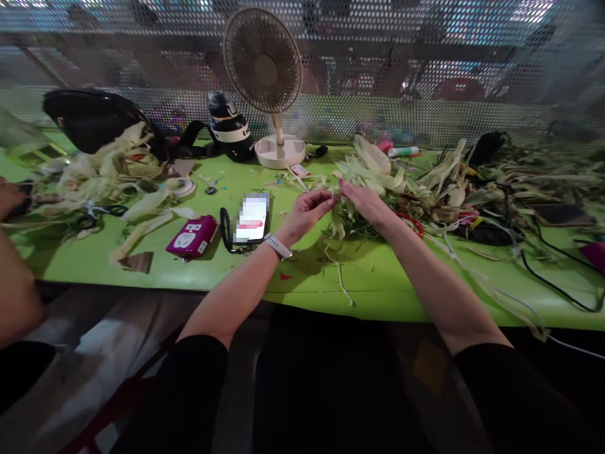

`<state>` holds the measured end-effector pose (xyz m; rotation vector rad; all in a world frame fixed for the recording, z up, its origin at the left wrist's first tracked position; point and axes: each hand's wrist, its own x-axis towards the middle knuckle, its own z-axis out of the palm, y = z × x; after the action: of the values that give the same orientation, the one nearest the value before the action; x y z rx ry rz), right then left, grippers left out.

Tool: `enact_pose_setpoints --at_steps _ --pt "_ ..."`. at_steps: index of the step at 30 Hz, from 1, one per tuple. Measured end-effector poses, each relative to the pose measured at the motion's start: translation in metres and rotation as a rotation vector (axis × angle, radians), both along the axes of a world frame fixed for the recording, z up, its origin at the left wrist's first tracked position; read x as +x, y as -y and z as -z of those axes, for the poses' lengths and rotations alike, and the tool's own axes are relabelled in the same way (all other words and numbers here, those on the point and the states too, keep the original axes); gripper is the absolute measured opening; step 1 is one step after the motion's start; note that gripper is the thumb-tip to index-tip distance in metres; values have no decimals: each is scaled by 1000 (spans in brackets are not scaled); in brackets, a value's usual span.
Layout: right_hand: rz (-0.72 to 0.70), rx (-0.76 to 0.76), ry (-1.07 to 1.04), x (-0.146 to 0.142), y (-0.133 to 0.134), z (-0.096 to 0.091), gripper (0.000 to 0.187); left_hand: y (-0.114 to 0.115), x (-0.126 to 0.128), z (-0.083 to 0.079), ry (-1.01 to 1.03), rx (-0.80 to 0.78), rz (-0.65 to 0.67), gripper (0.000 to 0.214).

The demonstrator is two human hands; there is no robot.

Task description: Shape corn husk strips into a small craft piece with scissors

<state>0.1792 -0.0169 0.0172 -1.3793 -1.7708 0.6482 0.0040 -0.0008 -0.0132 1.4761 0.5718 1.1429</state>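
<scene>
Nearest: a thin strand (pixel 341 285) is laid on the desk (pixel 236 271), near its edge, right of the phone (pixel 254 217). Farther in, also right of the phone, the left hand (pixel 306 215) and right hand (pixel 366 203) are held close together at the front of a heap of husks (pixel 371 157). Grip: fingers are curled on the left, straighter on the right; what is pinched, if anything, could not be resolved. The husks are spread below and beyond both hands.

Judged risks: a thin strip could be torn by an uneven pull; loose fibres could be caught on the watch (pixel 278 246); the phone could be nudged by a leftward sweep of the left forearm.

Containers: left of the phone, a purple box (pixel 193 238) is seen closed, contents hidden. Behind the phone, slightly left, a capped bottle (pixel 230 129) is stood; fill not visible. Farther left, a bag (pixel 97 116) is set behind more husks; contents unseen.
</scene>
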Motion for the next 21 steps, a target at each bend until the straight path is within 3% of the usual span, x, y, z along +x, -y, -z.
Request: enact_pose_setpoints --at_steps 3,8,13,18,21 --pt "43 -149 -148 -3 4 -3 57 0 1 3 -39 47 70 33" --pt "-16 -166 -316 -7 4 0 51 -1 1 6 -136 185 134 26" --pt "22 14 -430 -12 2 3 57 -3 0 4 -159 175 64 15" --pt "114 253 -264 -19 6 1 64 5 0 -2 -162 3 19 10" --pt "121 270 -198 -18 5 3 64 10 3 -1 -128 -132 89 11"
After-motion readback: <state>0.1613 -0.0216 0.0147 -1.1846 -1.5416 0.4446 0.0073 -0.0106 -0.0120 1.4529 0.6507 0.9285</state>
